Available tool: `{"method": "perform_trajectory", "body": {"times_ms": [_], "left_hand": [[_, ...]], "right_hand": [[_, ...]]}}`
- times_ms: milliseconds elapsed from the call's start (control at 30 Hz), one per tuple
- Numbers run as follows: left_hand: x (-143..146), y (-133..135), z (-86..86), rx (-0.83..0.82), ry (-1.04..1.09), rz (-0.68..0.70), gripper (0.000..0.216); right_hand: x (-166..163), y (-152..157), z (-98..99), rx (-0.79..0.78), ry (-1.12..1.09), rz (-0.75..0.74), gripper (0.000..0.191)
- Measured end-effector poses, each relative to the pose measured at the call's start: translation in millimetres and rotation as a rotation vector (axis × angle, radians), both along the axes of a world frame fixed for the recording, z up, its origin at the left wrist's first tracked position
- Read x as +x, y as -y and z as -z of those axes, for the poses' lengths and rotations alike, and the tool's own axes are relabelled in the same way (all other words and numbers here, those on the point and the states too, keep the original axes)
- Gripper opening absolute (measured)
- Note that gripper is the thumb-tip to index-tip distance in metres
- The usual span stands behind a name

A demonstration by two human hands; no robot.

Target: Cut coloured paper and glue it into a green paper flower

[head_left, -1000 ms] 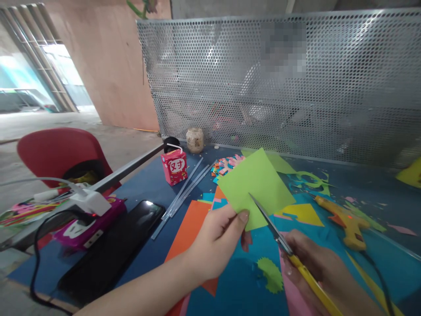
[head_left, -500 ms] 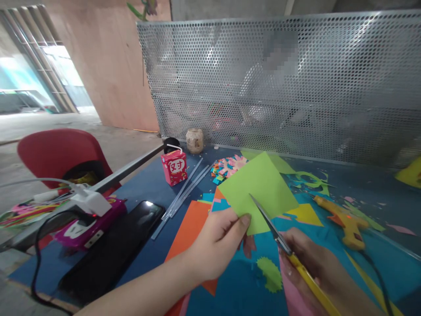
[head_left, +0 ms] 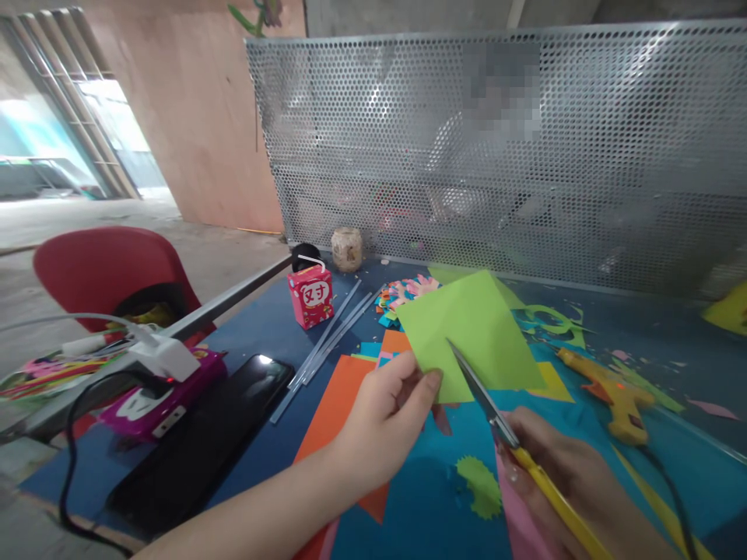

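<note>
Green sheet (head_left: 499, 323): centre, above tabletop (head_left: 252, 315); near left edge pinched in left hand (head_left: 382, 424), fingers together. Scissors (head_left: 513, 446): right hand (head_left: 569, 467), fingers closed round yellow handle, tip overlapping sheet. Advised: sheet taut, left thumb clear of blades.

My blue table (head_left: 257, 320) carries a black phone (head_left: 210, 443) at near left, clear sticks (head_left: 331, 339) beside a red carton (head_left: 312, 303), and a jar (head_left: 347, 250) farther back

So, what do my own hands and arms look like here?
Your left hand and right hand are both ungloved. No sleeve shows on the left forearm or right forearm, and no watch or bracelet on the left.
</note>
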State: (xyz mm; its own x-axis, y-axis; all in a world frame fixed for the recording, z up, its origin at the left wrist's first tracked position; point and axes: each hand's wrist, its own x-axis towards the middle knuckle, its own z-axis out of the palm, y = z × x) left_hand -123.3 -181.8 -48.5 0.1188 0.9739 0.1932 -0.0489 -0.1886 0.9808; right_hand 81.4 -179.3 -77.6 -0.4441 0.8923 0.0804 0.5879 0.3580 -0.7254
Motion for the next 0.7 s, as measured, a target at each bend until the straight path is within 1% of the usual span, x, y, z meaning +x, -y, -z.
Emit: {"method": "perform_trajectory", "body": {"times_ms": [67,100,167,267,400,500,600,633,700], "left_hand": [[-0.2,-0.3,-0.5,0.001,0.006,-0.026,0.022],[-0.5,-0.5,-1.0,0.008,0.011,-0.051,0.023],[-1.5,-1.7,-2.1,0.050,0.044,-0.124,0.022],[-4.4,-5.6,-4.4,0.134,0.144,-0.247,0.015],[-11.0,-11.5,-9.6,0.201,0.219,-0.335,0.007],[-15.8,-13.2,-13.9,0.223,0.219,-0.345,0.006],[-17.0,-12.6,-16.1,0.152,0.199,-0.339,0.009],[-16.5,-12.1,-16.4,0.111,0.185,-0.314,0.010],[-14.3,-11.0,-16.7,0.014,0.161,-0.208,0.012]], "right_hand": [[1.0,-1.4,1.3,-0.040,-0.014,-0.014,0.019],[1.1,-1.5,1.3,-0.032,-0.015,-0.019,0.019],[0.2,-0.7,-0.2,0.018,-0.011,-0.037,0.019],[-2.6,1.9,-4.0,0.093,0.012,-0.037,0.021],[-4.5,2.9,-5.8,0.136,0.078,-0.029,0.020],[-4.2,1.9,-6.1,0.091,0.072,-0.009,0.019],[-5.1,0.6,-8.7,0.075,0.054,0.032,0.022],[-5.9,0.2,-9.8,0.074,0.044,0.035,0.023],[-7.7,-0.6,-11.4,0.056,0.007,0.026,0.021]]}}
